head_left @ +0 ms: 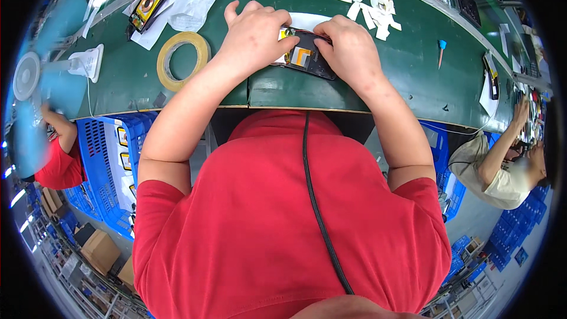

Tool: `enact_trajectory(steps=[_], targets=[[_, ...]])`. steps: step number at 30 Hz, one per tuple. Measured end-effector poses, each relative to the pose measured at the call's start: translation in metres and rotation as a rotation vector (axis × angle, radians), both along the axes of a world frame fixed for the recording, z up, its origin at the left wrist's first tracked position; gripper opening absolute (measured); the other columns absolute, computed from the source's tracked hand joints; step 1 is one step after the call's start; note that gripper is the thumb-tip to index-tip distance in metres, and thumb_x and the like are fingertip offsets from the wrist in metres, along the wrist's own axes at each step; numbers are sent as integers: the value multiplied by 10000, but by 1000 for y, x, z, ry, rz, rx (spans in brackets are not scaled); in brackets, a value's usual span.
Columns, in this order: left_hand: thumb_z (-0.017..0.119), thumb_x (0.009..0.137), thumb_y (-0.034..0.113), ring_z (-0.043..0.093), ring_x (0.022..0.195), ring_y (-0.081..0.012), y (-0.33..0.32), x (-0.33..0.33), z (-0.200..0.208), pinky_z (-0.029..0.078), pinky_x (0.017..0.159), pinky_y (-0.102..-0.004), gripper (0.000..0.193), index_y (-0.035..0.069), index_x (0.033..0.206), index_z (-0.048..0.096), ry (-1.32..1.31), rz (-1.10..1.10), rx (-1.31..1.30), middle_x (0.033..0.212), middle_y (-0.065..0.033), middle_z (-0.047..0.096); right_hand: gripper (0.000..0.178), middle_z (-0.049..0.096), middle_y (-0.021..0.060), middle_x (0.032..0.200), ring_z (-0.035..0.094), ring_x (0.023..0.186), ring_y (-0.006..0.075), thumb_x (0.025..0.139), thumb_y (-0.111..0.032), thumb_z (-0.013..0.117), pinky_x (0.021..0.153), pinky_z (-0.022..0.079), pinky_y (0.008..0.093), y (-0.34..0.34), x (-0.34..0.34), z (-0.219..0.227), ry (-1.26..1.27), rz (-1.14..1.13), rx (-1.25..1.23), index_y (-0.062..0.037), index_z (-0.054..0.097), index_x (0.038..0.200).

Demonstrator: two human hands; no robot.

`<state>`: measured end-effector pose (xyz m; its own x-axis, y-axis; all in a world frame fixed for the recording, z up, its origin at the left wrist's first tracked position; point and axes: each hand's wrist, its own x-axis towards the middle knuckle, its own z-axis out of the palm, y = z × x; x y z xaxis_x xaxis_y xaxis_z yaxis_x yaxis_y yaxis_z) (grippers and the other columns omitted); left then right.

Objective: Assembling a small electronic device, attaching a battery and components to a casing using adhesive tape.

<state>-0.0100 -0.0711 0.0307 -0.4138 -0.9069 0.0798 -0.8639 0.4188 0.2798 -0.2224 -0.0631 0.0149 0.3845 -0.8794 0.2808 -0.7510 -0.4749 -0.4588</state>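
**Open black device [319, 66] gripped by both hands, upper centre of frame**

Device lies tilted over the green bench [413, 44], orange ribbon [302, 56] exposed on its face. Left hand [254, 36] grips its left part, thumb across the face; right hand [352, 50] grips the upper right edge between thumb and fingers. Tape roll [203, 62] rests left of the left forearm. White scraps [372, 12] lie upper right; a blue-ended tool [442, 53] sits farther right.

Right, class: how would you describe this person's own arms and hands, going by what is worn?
The left hand and right hand show no gloves, and no watch is visible. Red short sleeves end near the elbows, part of a red shirt.
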Motion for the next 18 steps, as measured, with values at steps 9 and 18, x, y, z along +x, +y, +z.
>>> enact_trajectory(steps=[9, 18], targets=[[737, 826, 196, 619, 1045, -242, 6, -10, -18, 330, 1027, -482, 177, 135, 992, 739, 167, 31, -112, 980, -31, 650, 78, 642, 36, 862, 651, 835, 257, 778, -96, 763, 775, 519, 403, 3, -1, -14, -58, 76, -271, -102, 720, 843], [746, 850, 228, 635, 997, -241, 0, -10, -22, 328, 1003, -474, 112, 140, 920, 754, 221, 88, -44, 961, -26, 682, 91, 635, 69, 870, 648, 831, 291, 778, -94, 770, 778, 534, 408, 2, 2, -19, -188, 58, -90, -57, 691, 806]])
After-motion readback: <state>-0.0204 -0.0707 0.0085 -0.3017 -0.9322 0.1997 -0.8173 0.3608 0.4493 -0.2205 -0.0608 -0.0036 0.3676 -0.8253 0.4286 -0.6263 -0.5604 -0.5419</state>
